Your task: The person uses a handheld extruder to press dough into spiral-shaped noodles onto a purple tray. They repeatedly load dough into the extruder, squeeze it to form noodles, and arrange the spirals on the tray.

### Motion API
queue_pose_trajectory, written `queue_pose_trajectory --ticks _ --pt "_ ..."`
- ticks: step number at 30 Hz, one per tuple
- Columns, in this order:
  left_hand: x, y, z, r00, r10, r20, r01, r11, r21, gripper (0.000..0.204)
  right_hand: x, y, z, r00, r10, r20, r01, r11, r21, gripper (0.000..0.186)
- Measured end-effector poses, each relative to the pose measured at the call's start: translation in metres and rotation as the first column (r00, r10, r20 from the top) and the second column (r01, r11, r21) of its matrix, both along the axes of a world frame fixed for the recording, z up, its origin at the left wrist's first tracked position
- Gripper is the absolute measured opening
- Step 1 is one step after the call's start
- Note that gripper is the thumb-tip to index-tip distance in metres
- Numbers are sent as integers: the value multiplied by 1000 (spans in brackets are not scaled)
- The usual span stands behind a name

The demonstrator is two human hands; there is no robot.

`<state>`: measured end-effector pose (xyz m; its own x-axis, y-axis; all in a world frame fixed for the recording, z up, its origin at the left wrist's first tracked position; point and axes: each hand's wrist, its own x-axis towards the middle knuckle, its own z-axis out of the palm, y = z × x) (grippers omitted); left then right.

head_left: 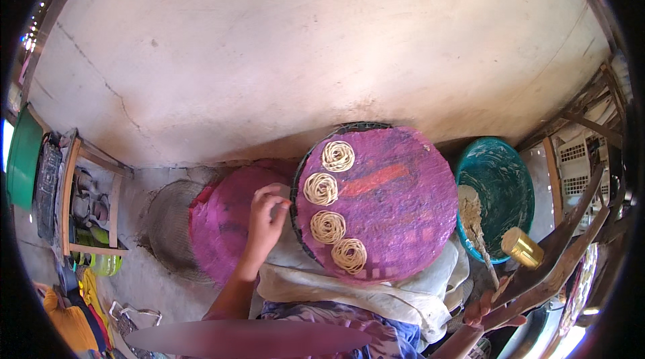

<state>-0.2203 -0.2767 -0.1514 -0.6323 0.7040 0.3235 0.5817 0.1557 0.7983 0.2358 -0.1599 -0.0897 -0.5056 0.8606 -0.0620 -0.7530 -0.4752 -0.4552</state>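
Note:
My left hand (pixel 267 214) has its fingers curled together beside the left rim of a round tray (pixel 293 221). What they pinch, if anything, is too small to tell. A purple mesh covering (pixel 403 224) lies over the tray, which rests on pale cloth at my lap. Several coiled nests of thin dough strands (pixel 320 189) line its left side. At the lower right my right hand (pixel 478 312) grips the long wooden handles of a hand press (pixel 544 271). The press has a brass-coloured cylinder (pixel 523 248) and is held beyond the tray's right edge.
Right of the tray stands a teal basin (pixel 500 184) with dough residue and a dough-coated wooden stick (pixel 478 241). Another purple-covered tray (pixel 228 218) and a woven round tray (pixel 175 224) lie at left. A wall (pixel 322 43) rises behind. Wooden frames (pixel 94 249) stand at both sides.

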Motion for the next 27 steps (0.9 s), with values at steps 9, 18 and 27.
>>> queue_pose_trajectory --ticks 9,18,27 --pt "-2 34 56 839 -32 -544 -112 967 -230 15 13 -21 12 995 83 -57 -75 987 140 126" --pt "-2 56 49 790 -107 -604 -154 918 -365 20 43 -41 15 992 84 -95 -65 980 189 125" --pt "10 56 49 782 -131 -609 -206 868 -451 31 43 -44 8 990 91 -105 -71 981 179 125"
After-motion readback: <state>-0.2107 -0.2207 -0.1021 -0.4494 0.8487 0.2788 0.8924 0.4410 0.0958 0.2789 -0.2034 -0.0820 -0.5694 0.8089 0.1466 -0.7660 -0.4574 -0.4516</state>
